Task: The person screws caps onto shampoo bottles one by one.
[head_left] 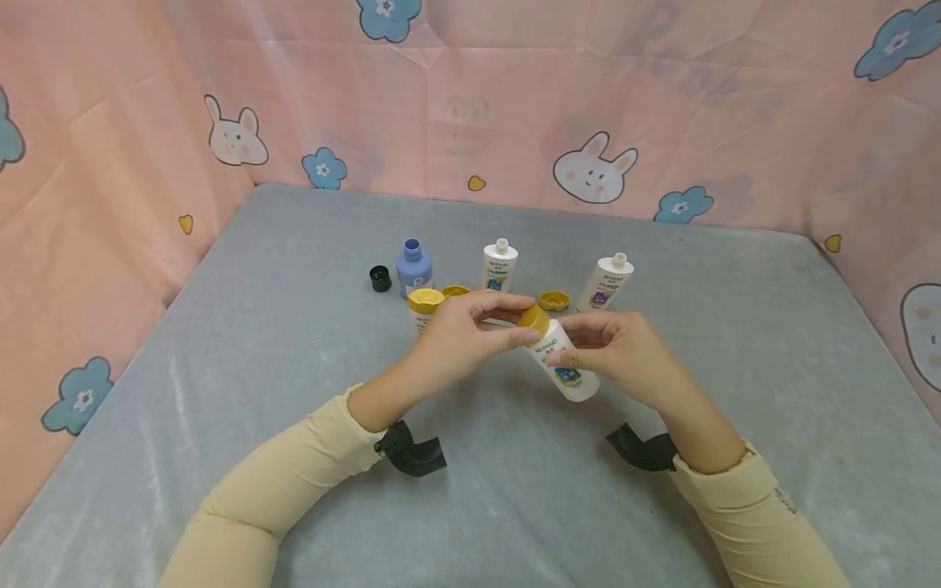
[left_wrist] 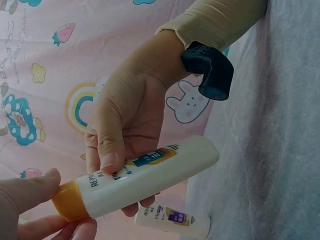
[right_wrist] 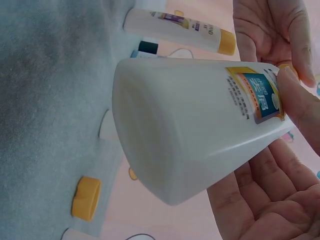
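A white shampoo-style bottle [head_left: 562,367] with a blue-and-gold label is held tilted above the table, its base toward the lower right. My right hand [head_left: 631,356] grips the bottle's body, thumb across the front. On its gold cap [head_left: 535,321] the thumb and fingers of my left hand [head_left: 457,333] pinch from the other side. In the left wrist view the cap [left_wrist: 70,202] sits on the bottle's end. The right wrist view shows the bottle's base [right_wrist: 145,130] up close. Behind my left hand stands another gold-capped white bottle [head_left: 425,304], partly hidden.
Farther back stand an uncapped blue-purple bottle [head_left: 415,271] and two uncapped white bottles, one in the middle [head_left: 501,263] and one at right [head_left: 606,283]. A black cap [head_left: 380,278] and two gold caps, left [head_left: 456,291] and right [head_left: 555,301], lie among them. Pink curtains border the grey table [head_left: 294,351].
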The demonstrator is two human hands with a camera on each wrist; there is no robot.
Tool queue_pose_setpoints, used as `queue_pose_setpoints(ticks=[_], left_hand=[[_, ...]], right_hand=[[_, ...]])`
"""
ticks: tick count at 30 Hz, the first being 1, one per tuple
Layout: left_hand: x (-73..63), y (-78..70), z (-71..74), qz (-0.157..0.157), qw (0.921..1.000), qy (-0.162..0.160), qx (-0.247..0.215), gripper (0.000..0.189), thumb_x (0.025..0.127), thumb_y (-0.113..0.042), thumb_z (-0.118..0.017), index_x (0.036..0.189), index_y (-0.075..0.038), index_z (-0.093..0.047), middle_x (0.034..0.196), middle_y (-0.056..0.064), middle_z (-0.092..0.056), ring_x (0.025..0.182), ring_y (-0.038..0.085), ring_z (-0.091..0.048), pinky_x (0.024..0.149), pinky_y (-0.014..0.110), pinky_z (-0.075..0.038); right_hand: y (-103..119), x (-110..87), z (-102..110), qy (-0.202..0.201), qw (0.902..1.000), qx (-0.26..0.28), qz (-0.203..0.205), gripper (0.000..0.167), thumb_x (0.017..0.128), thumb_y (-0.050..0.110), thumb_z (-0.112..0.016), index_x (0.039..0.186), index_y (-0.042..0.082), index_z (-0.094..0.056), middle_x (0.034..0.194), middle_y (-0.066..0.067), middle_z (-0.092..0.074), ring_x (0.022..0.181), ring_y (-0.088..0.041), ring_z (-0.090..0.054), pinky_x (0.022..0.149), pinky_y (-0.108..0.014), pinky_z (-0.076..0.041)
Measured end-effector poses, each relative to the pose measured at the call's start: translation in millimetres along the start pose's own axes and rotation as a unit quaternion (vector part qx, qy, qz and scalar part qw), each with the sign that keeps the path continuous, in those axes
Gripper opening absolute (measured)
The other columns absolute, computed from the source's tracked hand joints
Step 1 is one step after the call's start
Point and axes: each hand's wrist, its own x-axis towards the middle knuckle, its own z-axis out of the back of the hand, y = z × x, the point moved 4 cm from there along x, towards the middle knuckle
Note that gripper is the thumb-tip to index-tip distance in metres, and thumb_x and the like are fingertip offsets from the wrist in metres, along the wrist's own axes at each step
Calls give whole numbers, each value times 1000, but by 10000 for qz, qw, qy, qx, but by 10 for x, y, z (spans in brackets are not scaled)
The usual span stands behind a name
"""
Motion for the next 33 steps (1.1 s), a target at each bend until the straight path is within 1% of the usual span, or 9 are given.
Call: queue_pose_setpoints(ticks=[5, 12, 16, 22, 27, 30, 33], left_hand=[[-3, -5, -2, -96, 9999, 14, 105, 39, 87, -18, -78, 124, -12, -70, 121, 3, -70, 99, 15, -72, 85, 26, -60], [-2, -11, -8, -280, 9993, 112, 227, 39, 89, -17, -76, 126, -10, -68, 128, 5, -67, 100, 17, -72, 85, 25, -60], [-2, -8, -9, -376, 9989, 137, 235, 38, 89, -16, -76, 126, -10, -68, 128, 5, -67, 100, 16, -72, 85, 25, -60], [-12, -33, -11, -633, 9973, 204, 299, 38, 90, -14, -75, 127, -8, -68, 128, 7, -67, 105, 18, -71, 85, 23, -59], [-18, -50, -17, -872, 9952, 293, 325, 37, 91, -10, -73, 127, -4, -67, 130, 10, -66, 111, 21, -68, 87, 22, -59], [-13, -56, -23, -968, 9942, 358, 302, 37, 91, -7, -71, 127, -3, -66, 130, 11, -66, 113, 20, -67, 88, 22, -58], [-9, -60, -27, -996, 9939, 385, 260, 36, 91, -5, -71, 127, -2, -66, 130, 11, -66, 114, 20, -66, 89, 22, -58]], right_hand=[[-1, 3, -4, -6, 10000, -36, 45, 41, 85, 27, -80, 119, 5, -71, 116, -15, -73, 105, -26, -71, 86, -40, -59], [12, -4, -12, 22, 10000, -23, 74, 40, 85, 26, -80, 118, 5, -72, 115, -14, -73, 104, -24, -71, 84, -38, -60], [8, -1, -15, 36, 9999, -18, 98, 40, 85, 26, -80, 118, 5, -72, 114, -14, -74, 103, -24, -71, 83, -37, -60], [-1, 0, -12, 65, 9999, 30, 95, 40, 84, 26, -81, 117, 5, -72, 114, -13, -74, 104, -23, -71, 83, -35, -59], [-6, 4, -12, 114, 9999, 65, 72, 40, 85, 26, -80, 118, 5, -71, 116, -14, -73, 106, -24, -71, 83, -36, -59], [-5, 6, -15, 162, 9998, 78, 121, 39, 86, 23, -79, 119, 4, -71, 116, -15, -73, 106, -24, -71, 84, -37, -59], [-2, 4, -19, 213, 9996, 98, 165, 39, 86, 22, -79, 119, 3, -70, 115, -15, -73, 104, -22, -71, 83, -35, -59]])
